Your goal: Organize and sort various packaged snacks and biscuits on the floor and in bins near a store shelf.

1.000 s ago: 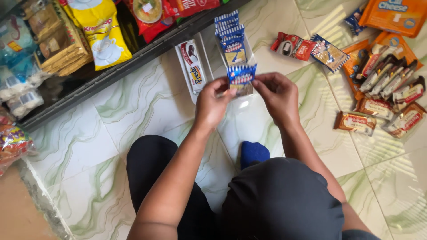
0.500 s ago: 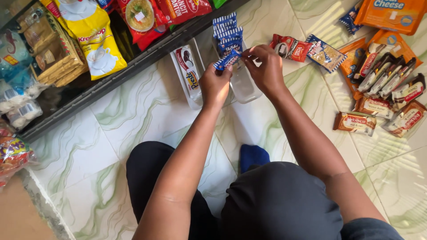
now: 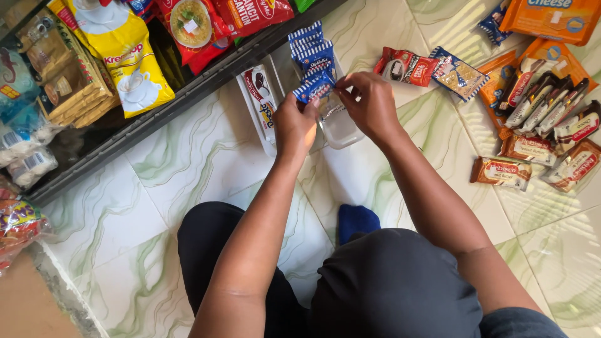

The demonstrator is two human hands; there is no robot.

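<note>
My left hand and my right hand both pinch one small blue-and-white striped snack packet over the front of a clear plastic tray. Behind it, a row of several matching blue packets stands in that tray. A second narrow clear tray lies just left of my left hand, with a white and red packet in it. Both trays rest on a pale marbled tile floor near a dark shelf edge.
Red packets and a blue patterned one lie right of my hands. Brown and orange biscuit packs spread at far right, an orange box above. Yellow and red bags fill the shelf. My dark-clad knees and blue sock are below.
Both hands carried the blue packet forward, away from my body, to the row of packets in the clear tray. They now hold it lower, against the row's front.
</note>
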